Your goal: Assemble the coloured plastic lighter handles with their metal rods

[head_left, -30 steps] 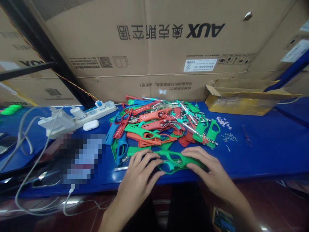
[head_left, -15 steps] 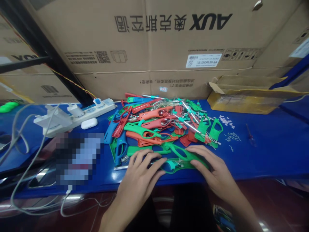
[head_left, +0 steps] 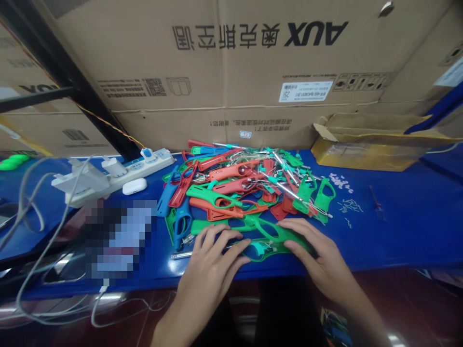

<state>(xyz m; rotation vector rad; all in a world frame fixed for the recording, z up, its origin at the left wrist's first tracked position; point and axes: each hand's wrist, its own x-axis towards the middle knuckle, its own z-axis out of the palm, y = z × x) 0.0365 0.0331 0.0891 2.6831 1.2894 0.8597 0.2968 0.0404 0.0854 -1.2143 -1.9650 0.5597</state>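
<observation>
Green upper shell gripped, right hand | left hand pinching lower casing | keep halves level, wires undisturbed

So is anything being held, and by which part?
The right hand holds a green shell by its broad end. The left hand covers part of a metal tube; any grip is hidden.

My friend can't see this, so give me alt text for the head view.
A left hand and right hand hold green plastic parts on a blue table, before a heap of red, green and blue casings. A cardboard box stands at right.
</observation>
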